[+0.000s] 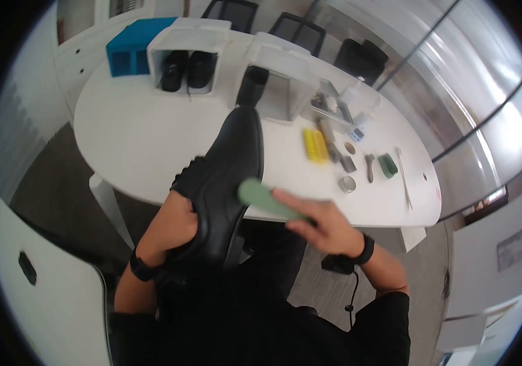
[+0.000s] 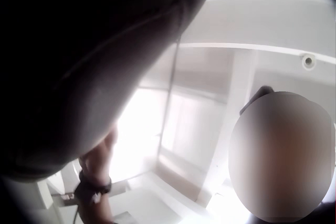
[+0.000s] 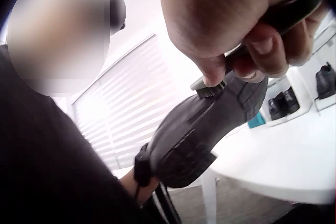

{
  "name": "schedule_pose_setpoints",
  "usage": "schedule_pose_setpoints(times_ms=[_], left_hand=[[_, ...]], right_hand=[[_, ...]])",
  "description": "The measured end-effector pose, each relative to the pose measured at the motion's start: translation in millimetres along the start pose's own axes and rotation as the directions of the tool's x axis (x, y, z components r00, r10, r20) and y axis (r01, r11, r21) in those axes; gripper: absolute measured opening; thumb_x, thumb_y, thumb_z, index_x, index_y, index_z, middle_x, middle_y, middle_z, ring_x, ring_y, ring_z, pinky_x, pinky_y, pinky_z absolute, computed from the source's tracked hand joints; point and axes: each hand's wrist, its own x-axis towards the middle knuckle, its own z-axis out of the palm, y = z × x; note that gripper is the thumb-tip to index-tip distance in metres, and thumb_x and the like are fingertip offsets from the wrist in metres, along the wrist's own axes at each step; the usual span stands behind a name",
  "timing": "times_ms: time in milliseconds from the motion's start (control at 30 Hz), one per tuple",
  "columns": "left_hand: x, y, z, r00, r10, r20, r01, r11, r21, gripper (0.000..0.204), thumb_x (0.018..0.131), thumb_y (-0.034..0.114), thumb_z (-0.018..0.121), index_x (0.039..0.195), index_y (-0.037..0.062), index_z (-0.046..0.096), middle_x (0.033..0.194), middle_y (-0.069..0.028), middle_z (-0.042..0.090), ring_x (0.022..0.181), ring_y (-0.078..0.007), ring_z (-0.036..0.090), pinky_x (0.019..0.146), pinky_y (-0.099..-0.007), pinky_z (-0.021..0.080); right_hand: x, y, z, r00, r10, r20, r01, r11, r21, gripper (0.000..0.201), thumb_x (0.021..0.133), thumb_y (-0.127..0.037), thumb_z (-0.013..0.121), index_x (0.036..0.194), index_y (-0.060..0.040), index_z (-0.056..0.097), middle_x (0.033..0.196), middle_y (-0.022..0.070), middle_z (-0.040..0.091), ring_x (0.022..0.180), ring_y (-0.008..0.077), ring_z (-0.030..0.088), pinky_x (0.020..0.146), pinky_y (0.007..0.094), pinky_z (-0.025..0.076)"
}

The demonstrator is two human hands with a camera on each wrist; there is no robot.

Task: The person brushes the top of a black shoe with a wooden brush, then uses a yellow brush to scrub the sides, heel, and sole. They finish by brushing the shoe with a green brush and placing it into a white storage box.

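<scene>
A black leather shoe is held up in front of the body, its toe toward the table. My left hand holds it at the opening, with some fingers hidden by the shoe. In the left wrist view the dark shoe fills the upper left. My right hand grips a green-backed shoe brush by its handle, its head over the shoe's side. The right wrist view shows the brush's dark bristles against the shoe, whose sole and heel face the camera.
On the white table stand a clear box with black shoes, a second clear box with a black shoe at its front, and a blue box. To the right lie a yellow brush, a round tin and a green brush.
</scene>
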Motion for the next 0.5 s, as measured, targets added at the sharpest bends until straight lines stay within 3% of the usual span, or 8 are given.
schedule_pose_setpoints(times_ms=[33, 100, 167, 233, 267, 300, 367, 500], left_hand=[[1.7, 2.3, 1.6, 0.999, 0.003, 0.033, -0.003, 1.000, 0.014, 0.065, 0.086, -0.010, 0.068, 0.147, -0.0054, 0.045, 0.142, -0.0120, 0.057, 0.126, -0.0176, 0.056, 0.106, -0.0313, 0.046], [2.4, 7.6, 6.3, 0.980, -0.194, 0.043, 0.194, 0.981, -0.003, 0.067, 0.086, -0.010, 0.069, 0.148, -0.0049, 0.044, 0.142, -0.0108, 0.056, 0.127, -0.0173, 0.055, 0.108, -0.0320, 0.044], [14.3, 11.0, 9.8, 0.980, -0.166, 0.111, 0.161, 0.985, 0.055, 0.069, 0.086, -0.009, 0.071, 0.149, -0.0040, 0.042, 0.144, -0.0101, 0.055, 0.128, -0.0176, 0.054, 0.110, -0.0329, 0.043], [32.8, 7.5, 13.5, 0.979, -0.175, 0.102, 0.174, 0.985, 0.018, 0.068, 0.085, -0.008, 0.072, 0.147, -0.0035, 0.045, 0.145, -0.0101, 0.054, 0.129, -0.0183, 0.053, 0.110, -0.0327, 0.042], [43.8, 4.2, 15.8, 0.984, -0.163, 0.074, 0.160, 0.986, 0.042, 0.064, 0.084, -0.007, 0.071, 0.144, -0.0039, 0.047, 0.146, -0.0133, 0.053, 0.129, -0.0230, 0.055, 0.109, -0.0341, 0.043], [63.2, -5.7, 12.0, 0.980, -0.171, 0.106, 0.164, 0.984, 0.067, 0.064, 0.084, -0.007, 0.071, 0.144, -0.0039, 0.047, 0.146, -0.0133, 0.053, 0.129, -0.0230, 0.055, 0.109, -0.0341, 0.043], [99.6, -26.1, 4.9, 0.986, -0.105, 0.133, 0.053, 0.937, 0.344, 0.059, 0.083, -0.006, 0.068, 0.140, -0.0050, 0.052, 0.141, -0.0174, 0.057, 0.127, -0.0292, 0.057, 0.108, -0.0365, 0.044], [188.3, -58.8, 11.2, 0.970, -0.170, 0.173, 0.096, 0.924, 0.371, 0.046, 0.084, -0.002, 0.061, 0.130, -0.0080, 0.058, 0.129, -0.0215, 0.066, 0.116, -0.0357, 0.063, 0.104, -0.0385, 0.047]], right_hand=[[3.6, 8.7, -7.3, 0.991, -0.032, -0.127, 0.027, 0.999, -0.040, 0.065, 0.095, -0.004, 0.064, 0.155, -0.0179, 0.045, 0.137, 0.0184, 0.063, 0.102, 0.0384, 0.070, 0.092, 0.0369, 0.054], [8.4, 20.7, -27.1, 0.943, 0.189, -0.276, -0.194, 0.981, 0.008, 0.063, 0.096, -0.004, 0.063, 0.156, -0.0135, 0.044, 0.141, 0.0191, 0.062, 0.112, 0.0268, 0.070, 0.098, 0.0319, 0.049], [6.2, 39.8, -37.5, 0.879, 0.381, -0.286, -0.368, 0.924, 0.100, 0.064, 0.096, -0.004, 0.063, 0.156, -0.0135, 0.043, 0.145, 0.0190, 0.059, 0.120, 0.0252, 0.067, 0.101, 0.0320, 0.047], [0.3, 74.4, -27.3, 0.905, 0.131, -0.404, -0.156, 0.987, -0.030, 0.066, 0.096, -0.007, 0.065, 0.156, -0.0190, 0.043, 0.137, 0.0205, 0.062, 0.103, 0.0412, 0.069, 0.091, 0.0357, 0.053], [0.0, 85.7, -21.2, 0.895, 0.049, -0.443, -0.084, 0.995, -0.059, 0.067, 0.096, -0.008, 0.066, 0.157, -0.0206, 0.042, 0.133, 0.0209, 0.065, 0.105, 0.0406, 0.069, 0.093, 0.0360, 0.052], [-1.9, 92.1, -17.2, 0.877, 0.059, -0.477, -0.091, 0.995, -0.044, 0.067, 0.096, -0.008, 0.066, 0.157, -0.0206, 0.042, 0.133, 0.0209, 0.065, 0.105, 0.0406, 0.069, 0.093, 0.0360, 0.052], [-6.0, 102.3, -5.7, 0.875, 0.328, -0.356, -0.262, 0.939, 0.223, 0.067, 0.096, -0.008, 0.066, 0.157, -0.0211, 0.042, 0.135, 0.0206, 0.064, 0.114, 0.0407, 0.067, 0.098, 0.0369, 0.051], [-4.9, 138.6, 14.1, 0.847, 0.277, -0.454, -0.144, 0.941, 0.305, 0.066, 0.097, -0.006, 0.065, 0.157, -0.0172, 0.042, 0.141, 0.0185, 0.061, 0.116, 0.0374, 0.067, 0.102, 0.0350, 0.050]])
